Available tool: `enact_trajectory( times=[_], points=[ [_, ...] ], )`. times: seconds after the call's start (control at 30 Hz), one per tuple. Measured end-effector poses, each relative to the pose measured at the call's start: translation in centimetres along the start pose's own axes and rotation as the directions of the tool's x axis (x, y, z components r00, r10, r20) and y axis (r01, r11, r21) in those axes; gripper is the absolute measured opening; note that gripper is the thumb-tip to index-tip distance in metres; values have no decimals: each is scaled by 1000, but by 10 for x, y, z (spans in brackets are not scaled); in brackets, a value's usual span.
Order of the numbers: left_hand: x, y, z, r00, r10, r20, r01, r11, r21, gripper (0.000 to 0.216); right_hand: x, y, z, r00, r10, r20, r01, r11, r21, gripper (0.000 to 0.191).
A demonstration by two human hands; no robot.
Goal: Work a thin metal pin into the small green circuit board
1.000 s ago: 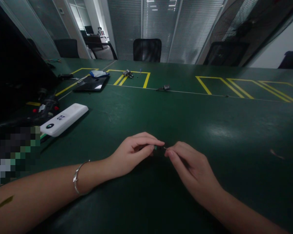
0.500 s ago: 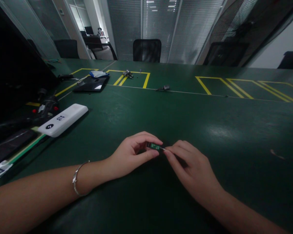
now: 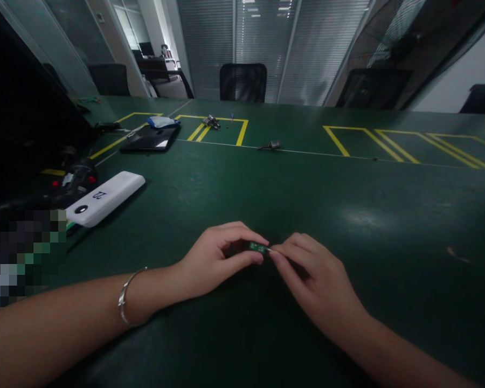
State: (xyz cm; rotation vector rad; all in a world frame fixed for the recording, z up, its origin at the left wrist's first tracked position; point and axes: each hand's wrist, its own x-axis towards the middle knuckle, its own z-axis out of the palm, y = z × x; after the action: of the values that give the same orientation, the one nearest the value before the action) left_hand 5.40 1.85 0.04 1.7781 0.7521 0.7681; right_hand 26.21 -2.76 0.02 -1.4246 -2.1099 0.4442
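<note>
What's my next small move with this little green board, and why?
Likely steady the left hand and press the right hand gently inward: the small green board is pinched in the left fingers, and the right fingertips meet its right end.

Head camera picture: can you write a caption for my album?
Left hand holds a small green board while the right hand pinches its end, over a dark green table.

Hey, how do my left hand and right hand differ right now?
The left hand pinches a small green board between thumb and fingers; the right hand pinches a thin pale piece at that board's end. The left wrist wears a silver bracelet; the right wrist is bare. Both rest on the green table, fingertips nearly meeting.
</note>
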Motion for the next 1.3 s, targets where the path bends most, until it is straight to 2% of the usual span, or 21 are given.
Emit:
enact_trajectory(
  times=[0.37, 0.7, 0.9, 1.17, 1.3],
  points=[
    [3, 3, 2, 993, -114, 44, 121, 946, -301, 20, 0, -5, -3, 1000, -11, -4, 11, 1000, 21, 28],
    [1, 2, 2, 997, -74, -9, 72, 985, -154, 23, 0, -3, -3, 1000, -21, -4, 21, 999, 29, 26],
    [3, 2, 1, 992, -114, 58, 125, 960, -249, 23, 0, -5, -4, 1000, -29, -2, 29, 998, 58, 27],
    [4, -4, 0, 994, -104, -14, 95, 946, -312, 25, -1, -6, -3, 998, 28, -56, -18, 985, 172, 23],
    [3, -2, -1, 990, -138, 31, 140, 937, -319, 25, -1, -7, -3, 999, -11, -52, 23, 971, 240, 22]
  ],
)
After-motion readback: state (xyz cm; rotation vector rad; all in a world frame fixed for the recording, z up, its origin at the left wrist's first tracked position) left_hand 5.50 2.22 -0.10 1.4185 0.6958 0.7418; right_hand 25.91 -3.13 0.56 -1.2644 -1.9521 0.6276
